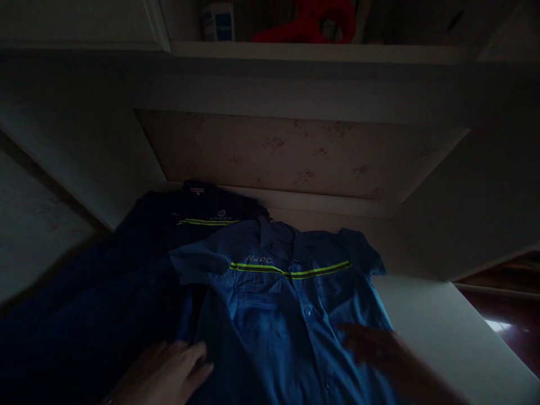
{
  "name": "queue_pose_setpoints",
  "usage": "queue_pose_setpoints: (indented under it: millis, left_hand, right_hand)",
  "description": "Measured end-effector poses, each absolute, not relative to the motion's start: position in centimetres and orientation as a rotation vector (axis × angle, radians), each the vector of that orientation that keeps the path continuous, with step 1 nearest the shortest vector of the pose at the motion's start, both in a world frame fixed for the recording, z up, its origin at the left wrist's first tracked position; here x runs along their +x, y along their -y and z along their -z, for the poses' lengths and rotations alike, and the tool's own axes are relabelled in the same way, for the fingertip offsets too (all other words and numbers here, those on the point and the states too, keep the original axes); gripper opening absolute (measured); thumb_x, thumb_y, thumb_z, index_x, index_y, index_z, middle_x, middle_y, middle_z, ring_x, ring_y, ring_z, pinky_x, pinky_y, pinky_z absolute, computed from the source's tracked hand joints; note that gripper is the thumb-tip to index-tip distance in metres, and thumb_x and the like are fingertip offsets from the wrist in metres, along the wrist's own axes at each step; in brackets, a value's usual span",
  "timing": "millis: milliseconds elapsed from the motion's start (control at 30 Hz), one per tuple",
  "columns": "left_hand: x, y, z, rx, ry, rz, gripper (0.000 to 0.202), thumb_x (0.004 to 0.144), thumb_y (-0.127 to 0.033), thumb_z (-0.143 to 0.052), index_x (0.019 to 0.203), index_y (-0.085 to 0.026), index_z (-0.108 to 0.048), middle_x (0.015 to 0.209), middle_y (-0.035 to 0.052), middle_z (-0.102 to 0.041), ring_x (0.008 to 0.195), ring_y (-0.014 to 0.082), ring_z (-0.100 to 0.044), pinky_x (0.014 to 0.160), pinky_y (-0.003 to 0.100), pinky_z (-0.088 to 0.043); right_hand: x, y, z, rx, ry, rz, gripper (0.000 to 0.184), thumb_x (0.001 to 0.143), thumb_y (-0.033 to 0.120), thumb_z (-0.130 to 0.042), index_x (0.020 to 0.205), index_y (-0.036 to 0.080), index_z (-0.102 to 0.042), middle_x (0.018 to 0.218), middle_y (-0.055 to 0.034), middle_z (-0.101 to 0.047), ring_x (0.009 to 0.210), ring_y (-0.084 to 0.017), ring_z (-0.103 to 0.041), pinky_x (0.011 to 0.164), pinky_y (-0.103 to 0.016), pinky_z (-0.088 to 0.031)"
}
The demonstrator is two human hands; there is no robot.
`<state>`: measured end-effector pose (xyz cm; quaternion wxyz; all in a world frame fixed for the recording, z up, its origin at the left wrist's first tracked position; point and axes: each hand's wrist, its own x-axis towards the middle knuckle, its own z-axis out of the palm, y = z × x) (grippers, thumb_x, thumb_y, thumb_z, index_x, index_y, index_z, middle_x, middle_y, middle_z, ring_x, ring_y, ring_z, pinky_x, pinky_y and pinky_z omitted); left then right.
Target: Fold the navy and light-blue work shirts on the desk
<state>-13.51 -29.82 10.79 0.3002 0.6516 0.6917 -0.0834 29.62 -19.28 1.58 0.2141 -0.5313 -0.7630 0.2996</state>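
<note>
A blue short-sleeved work shirt (291,315) with a yellow-green reflective stripe lies face up, buttoned, on a pale surface (439,326). My left hand (169,374) rests flat on its left side near the bottom edge, fingers stretched out and holding nothing. My right hand (379,349) lies on the shirt's right front, dim and smeared by motion, fingers seemingly extended. A darker navy shirt (185,216) with the same stripe lies behind and to the left, partly under the blue one.
The scene is very dark. A patterned back wall (295,152) closes the alcove. A shelf above holds a white-and-blue container (218,21) and a red object (312,22). A dark reddish floor (506,315) shows at the right edge.
</note>
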Motion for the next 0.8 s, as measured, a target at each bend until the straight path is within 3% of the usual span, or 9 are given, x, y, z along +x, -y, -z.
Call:
queue_pose_setpoints:
  millis: [67,133,267,400,533,667,733,800]
  left_hand:
    - [-14.0,25.2,-11.9,1.773,-1.814,-0.096,0.036,0.093,-0.05,-0.037,0.095,-0.031,-0.067,0.091,0.0016,-0.074,0.086,0.0232,-0.069,0.077,0.033,-0.047]
    - [-14.9,20.6,-11.7,1.804,-1.856,-0.359,0.034,0.092,-0.05,-0.039,0.099,-0.029,-0.065,0.095,0.0014,-0.073,0.089,0.0209,-0.069,0.079,0.03,-0.047]
    - [-18.2,14.7,-8.5,1.8,-2.036,-0.676,0.036,0.09,-0.048,-0.04,0.103,-0.022,-0.062,0.108,0.0071,-0.069,0.1,0.0229,-0.066,0.089,0.034,-0.048]
    - [-23.4,13.9,-4.7,1.778,-2.251,-0.755,0.04,0.085,-0.047,-0.041,0.105,-0.019,-0.061,0.113,0.0117,-0.067,0.11,0.0262,-0.062,0.101,0.039,-0.044]
    - [-29.1,15.2,-2.4,1.683,-2.449,-0.681,0.057,0.083,-0.055,-0.04,0.116,-0.012,-0.059,0.123,0.0186,-0.063,0.119,0.0323,-0.058,0.106,0.046,-0.04]
    - [-32.7,16.1,-1.0,1.471,-2.412,-0.626,0.068,0.082,-0.064,-0.04,0.123,-0.013,-0.056,0.129,0.0179,-0.061,0.122,0.0314,-0.057,0.107,0.047,-0.041]
    - [-33.5,16.3,-0.4,1.482,-2.368,-0.617,0.066,0.08,-0.064,-0.044,0.121,-0.015,-0.058,0.127,0.0155,-0.063,0.12,0.0301,-0.058,0.106,0.045,-0.042]
    - [-33.7,16.3,0.0,1.553,-2.332,-0.59,0.061,0.079,-0.062,-0.047,0.118,-0.017,-0.061,0.125,0.0136,-0.065,0.118,0.029,-0.059,0.105,0.045,-0.043]
  right_hand:
    - [27.1,13.0,-2.7,-1.435,1.965,-1.045,0.047,0.093,0.051,-0.041,0.113,0.019,-0.069,0.09,-0.0056,-0.074,0.072,-0.016,-0.069,0.069,-0.026,-0.056]
    - [24.0,6.6,-3.2,-1.51,1.813,-1.05,0.042,0.093,0.044,-0.042,0.113,0.017,-0.067,0.1,-0.0087,-0.073,0.083,-0.019,-0.07,0.075,-0.029,-0.056]
    - [18.1,-3.6,-3.2,-1.654,1.837,-0.886,0.036,0.091,0.031,-0.044,0.117,0.017,-0.065,0.118,-0.0116,-0.068,0.107,-0.024,-0.064,0.091,-0.037,-0.051]
    - [13.5,-9.7,-2.7,-1.64,1.971,-0.875,0.037,0.093,0.028,-0.047,0.124,0.013,-0.061,0.128,-0.0163,-0.062,0.12,-0.026,-0.056,0.104,-0.041,-0.04]
    - [10.4,-13.0,-2.1,-1.518,2.178,-1.064,0.046,0.083,0.031,-0.065,0.126,0.017,-0.061,0.12,-0.0128,-0.067,0.108,-0.023,-0.063,0.096,-0.036,-0.047]
    - [8.9,-14.1,-1.5,-1.345,2.377,-1.253,0.049,0.059,0.027,-0.081,0.107,0.021,-0.073,0.099,-0.0043,-0.074,0.088,-0.023,-0.069,0.078,-0.027,-0.051]
    - [8.8,-14.3,-1.5,-1.317,2.423,-1.246,0.037,0.056,0.027,-0.081,0.092,0.022,-0.076,0.091,-0.0018,-0.075,0.084,-0.022,-0.068,0.075,-0.026,-0.051]
    - [9.0,-14.6,-1.8,-1.362,2.409,-1.164,0.021,0.061,0.03,-0.078,0.08,0.021,-0.075,0.084,-0.0026,-0.074,0.082,-0.022,-0.067,0.075,-0.027,-0.05]
